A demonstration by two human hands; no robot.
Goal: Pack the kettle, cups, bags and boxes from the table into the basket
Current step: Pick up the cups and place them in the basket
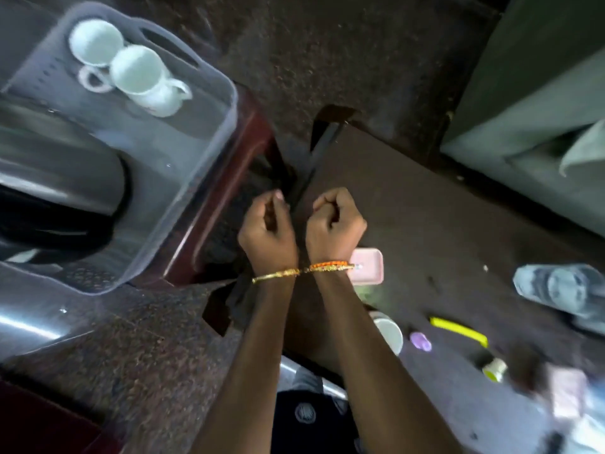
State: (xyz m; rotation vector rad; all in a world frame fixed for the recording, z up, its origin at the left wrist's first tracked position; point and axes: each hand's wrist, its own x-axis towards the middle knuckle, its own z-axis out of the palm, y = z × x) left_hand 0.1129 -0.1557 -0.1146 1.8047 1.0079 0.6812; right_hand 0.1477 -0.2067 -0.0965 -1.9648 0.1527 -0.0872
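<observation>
A translucent grey basket (209,178) stands on a dark red stool at the left. Inside it lie two white cups (95,40) (144,78) at the far end and a steel kettle (59,165) with a black handle at the near end. My left hand (266,229) and my right hand (334,224) hang side by side between the stool and the brown table (425,208), both curled into fists with nothing visible in them. On the table to the right lie a pink box (368,267), a white cup (391,332) and a clear plastic bag (556,286).
Also on the table are a yellow strip (458,329), a small purple item (420,340), a small yellow-white jar (496,368) and a blurred pinkish packet (566,391). A grey-green sofa (540,103) stands at the upper right. Speckled dark floor lies beyond.
</observation>
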